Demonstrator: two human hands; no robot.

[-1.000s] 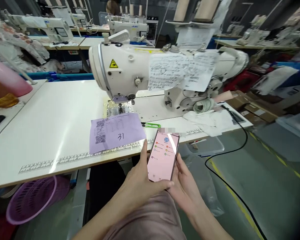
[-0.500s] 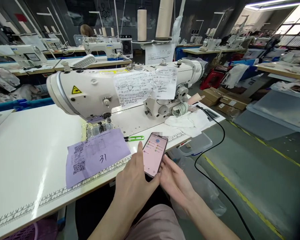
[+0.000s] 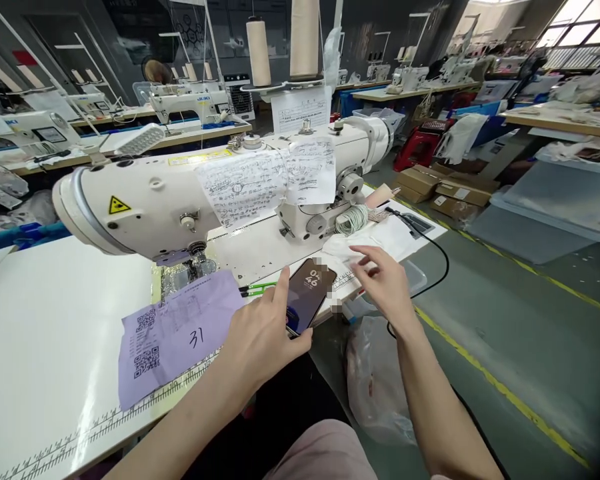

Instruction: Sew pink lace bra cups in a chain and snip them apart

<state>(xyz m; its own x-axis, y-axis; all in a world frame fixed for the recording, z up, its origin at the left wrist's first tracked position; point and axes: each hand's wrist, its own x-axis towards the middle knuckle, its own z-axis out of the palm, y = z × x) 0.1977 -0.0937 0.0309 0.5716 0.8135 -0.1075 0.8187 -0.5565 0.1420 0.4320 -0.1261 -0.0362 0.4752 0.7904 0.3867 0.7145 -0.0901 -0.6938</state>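
We see the white bench (image 3: 55, 333) carrying the sewing machine (image 3: 180, 193), with a lilac slip (image 3: 175, 337) marked 31 near its front edge. Changes over the last second: the phone (image 3: 310, 293), earlier held in both hands below the bench edge with a pink menu showing, now lies over the front edge, screen dark with a clock. Our left hand (image 3: 260, 337) alone grips it, fingers wrapped around its lower left side. Our right hand (image 3: 385, 283) has let go and hovers, fingers loosely spread, above the white cloth (image 3: 395, 237) toward the bench's right end. We judge phone use finished.

White table (image 3: 55, 347), purple slip (image 3: 175, 333)
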